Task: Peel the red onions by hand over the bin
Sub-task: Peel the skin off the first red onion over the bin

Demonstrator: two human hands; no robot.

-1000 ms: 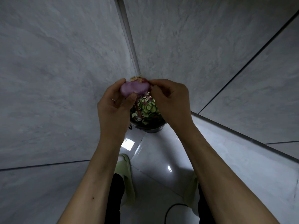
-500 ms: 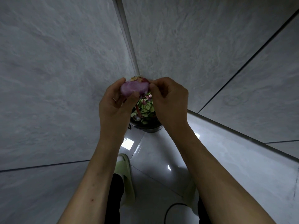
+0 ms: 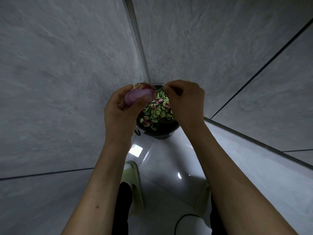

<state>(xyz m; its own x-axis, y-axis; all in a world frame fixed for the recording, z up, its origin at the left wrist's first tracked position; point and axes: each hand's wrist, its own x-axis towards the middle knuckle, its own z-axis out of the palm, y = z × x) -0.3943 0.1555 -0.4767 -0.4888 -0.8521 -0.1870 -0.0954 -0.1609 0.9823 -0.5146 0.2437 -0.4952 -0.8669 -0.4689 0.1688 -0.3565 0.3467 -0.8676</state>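
onion (image 3: 138, 96): being gripped by the left hand (image 3: 124, 112), above the bin's (image 3: 159, 133) left rim
right hand (image 3: 185, 100): now drawing away from the onion, pinching a thin skin strip (barely visible)
meaning: peel is coming off, dropping binward next

Purple onion (image 3: 138, 96) — green-and-white slices (image 3: 158, 113) in dark bin (image 3: 159, 133).

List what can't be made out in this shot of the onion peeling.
- Head view: near side of the red onion, covered by the left hand.
- Whether the right hand pinches any skin: too thin and blurred at its fingers.
- Right part of the bin, behind the right hand.
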